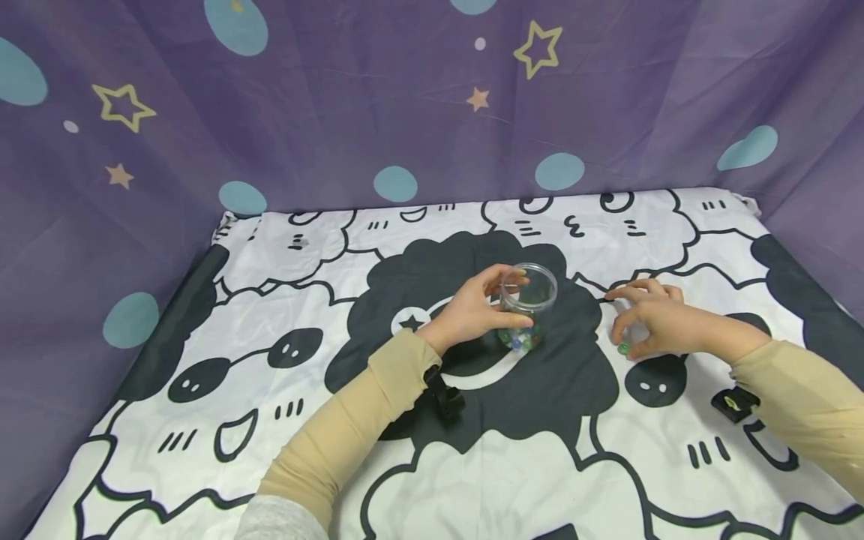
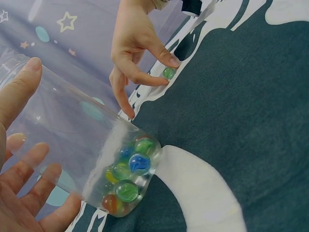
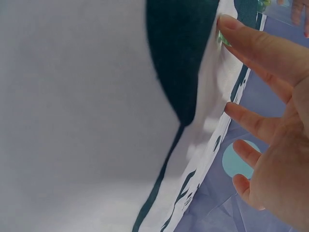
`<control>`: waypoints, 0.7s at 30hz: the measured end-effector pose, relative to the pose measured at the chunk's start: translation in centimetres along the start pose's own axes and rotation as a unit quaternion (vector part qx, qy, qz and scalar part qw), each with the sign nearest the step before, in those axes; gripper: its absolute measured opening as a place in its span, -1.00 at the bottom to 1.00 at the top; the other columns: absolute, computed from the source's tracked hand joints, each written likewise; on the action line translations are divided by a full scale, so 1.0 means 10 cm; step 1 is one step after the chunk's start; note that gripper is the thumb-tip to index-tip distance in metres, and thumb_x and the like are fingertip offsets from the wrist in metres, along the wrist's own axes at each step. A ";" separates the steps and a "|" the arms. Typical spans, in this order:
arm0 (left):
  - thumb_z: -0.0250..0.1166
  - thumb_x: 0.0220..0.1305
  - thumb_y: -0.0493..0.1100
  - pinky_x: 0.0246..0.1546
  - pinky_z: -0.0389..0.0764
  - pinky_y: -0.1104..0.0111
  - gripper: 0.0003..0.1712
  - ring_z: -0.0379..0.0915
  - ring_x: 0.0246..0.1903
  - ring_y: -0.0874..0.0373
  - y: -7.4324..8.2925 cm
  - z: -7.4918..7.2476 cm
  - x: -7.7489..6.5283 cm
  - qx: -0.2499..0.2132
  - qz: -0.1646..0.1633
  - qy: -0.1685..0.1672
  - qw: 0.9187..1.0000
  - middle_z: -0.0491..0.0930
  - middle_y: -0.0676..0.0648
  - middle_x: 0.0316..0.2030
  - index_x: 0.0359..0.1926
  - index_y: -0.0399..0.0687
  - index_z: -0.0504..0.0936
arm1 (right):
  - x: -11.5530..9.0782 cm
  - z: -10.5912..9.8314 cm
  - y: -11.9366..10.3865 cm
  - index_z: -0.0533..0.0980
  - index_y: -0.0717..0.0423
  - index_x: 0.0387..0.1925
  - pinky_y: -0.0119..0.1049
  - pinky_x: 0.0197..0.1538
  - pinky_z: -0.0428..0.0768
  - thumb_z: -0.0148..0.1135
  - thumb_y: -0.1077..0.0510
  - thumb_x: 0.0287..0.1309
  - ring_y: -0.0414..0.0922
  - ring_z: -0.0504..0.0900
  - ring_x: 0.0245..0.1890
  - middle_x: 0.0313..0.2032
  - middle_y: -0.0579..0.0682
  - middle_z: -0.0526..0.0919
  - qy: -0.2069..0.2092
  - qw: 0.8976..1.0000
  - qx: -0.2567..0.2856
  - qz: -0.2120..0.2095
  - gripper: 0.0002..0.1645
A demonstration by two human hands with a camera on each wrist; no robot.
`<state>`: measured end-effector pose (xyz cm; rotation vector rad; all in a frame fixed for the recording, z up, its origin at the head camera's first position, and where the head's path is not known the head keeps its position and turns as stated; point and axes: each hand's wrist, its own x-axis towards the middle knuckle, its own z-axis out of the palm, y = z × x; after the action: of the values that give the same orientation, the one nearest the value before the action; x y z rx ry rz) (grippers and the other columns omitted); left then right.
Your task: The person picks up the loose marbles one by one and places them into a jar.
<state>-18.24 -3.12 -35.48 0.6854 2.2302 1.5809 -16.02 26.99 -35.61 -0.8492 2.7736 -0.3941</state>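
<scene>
A clear plastic jar stands upright on the cloth, its mouth uncovered. Several glass marbles, green, blue, yellow and orange, lie at its bottom. My left hand grips the jar from its left side, thumb in front and fingers behind. To the right of the jar, my right hand pinches a green marble between thumb and index finger, low at the cloth. The other fingers of that hand are spread. In the right wrist view the thumb partly hides the green marble.
A white cloth with black cartoon sheep covers the table. Behind it hangs a purple curtain with stars and blue dots. Black wrist straps with small devices hang beneath both sleeves.
</scene>
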 end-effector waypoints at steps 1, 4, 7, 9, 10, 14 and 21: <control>0.47 0.03 -0.23 0.17 0.50 0.38 -0.27 0.34 0.23 0.04 0.00 0.00 0.00 0.001 -0.001 0.001 1.000 0.45 -0.06 0.20 0.23 0.00 0.37 | 0.00 0.00 0.00 0.57 -0.40 -0.59 0.28 -0.05 0.10 0.58 0.15 -0.40 0.34 0.06 0.21 0.18 0.26 0.41 0.000 1.000 0.001 0.000 -0.62; 0.47 0.03 -0.24 0.17 0.50 0.37 -0.27 0.34 0.23 0.04 0.01 0.00 0.00 0.001 -0.001 0.001 1.000 0.46 -0.05 0.20 0.23 0.00 0.37 | 0.00 0.01 0.01 0.55 -0.41 -0.61 0.28 -0.05 0.10 0.58 0.14 -0.40 0.34 0.06 0.21 0.18 0.25 0.41 0.000 1.000 -0.001 0.000 -0.61; 0.46 0.03 -0.24 0.17 0.50 0.36 -0.27 0.33 0.23 0.02 0.01 0.00 -0.01 -0.001 0.001 0.000 1.000 0.45 -0.08 0.21 0.23 -0.01 0.37 | 0.00 0.01 0.01 0.53 -0.42 -0.62 0.28 -0.06 0.11 0.58 0.14 -0.40 0.34 0.06 0.21 0.18 0.24 0.41 0.000 1.000 -0.003 -0.002 -0.59; 0.46 0.03 -0.24 0.17 0.50 0.35 -0.27 0.33 0.23 0.02 0.00 0.00 -0.01 -0.001 0.002 0.000 1.000 0.44 -0.11 0.21 0.23 -0.01 0.37 | 0.00 0.02 0.02 0.52 -0.43 -0.63 0.28 -0.06 0.11 0.58 0.14 -0.40 0.35 0.06 0.21 0.18 0.24 0.41 0.001 1.000 -0.003 -0.002 -0.59; 0.46 0.03 -0.24 0.17 0.50 0.35 -0.27 0.33 0.23 0.01 0.00 0.00 -0.01 0.000 0.002 -0.001 1.000 0.44 -0.12 0.22 0.24 -0.01 0.37 | 0.00 0.02 0.02 0.51 -0.43 -0.63 0.28 -0.06 0.10 0.58 0.14 -0.40 0.35 0.06 0.21 0.18 0.24 0.41 0.001 1.000 -0.002 -0.003 -0.58; 0.46 0.03 -0.24 0.18 0.50 0.33 -0.27 0.33 0.24 0.00 0.00 0.00 0.00 -0.002 0.002 -0.004 1.000 0.43 -0.14 0.23 0.24 -0.02 0.36 | -0.01 0.02 0.02 0.50 -0.43 -0.65 0.31 -0.05 0.08 0.58 0.14 -0.41 0.35 0.06 0.21 0.18 0.24 0.42 0.004 1.000 0.000 -0.001 -0.58; 0.46 0.03 -0.24 0.18 0.50 0.33 -0.27 0.32 0.24 -0.01 0.00 0.00 0.00 -0.005 0.004 -0.005 1.000 0.43 -0.16 0.23 0.23 -0.04 0.37 | -0.02 0.03 0.02 0.50 -0.41 -0.66 0.34 -0.02 0.03 0.58 0.16 -0.40 0.35 0.06 0.20 0.16 0.24 0.43 0.011 1.000 0.004 0.002 -0.58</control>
<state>-18.22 -3.15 -35.49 0.6995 2.2134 1.5885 -15.88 27.17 -35.95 -0.8437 2.7915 -0.4152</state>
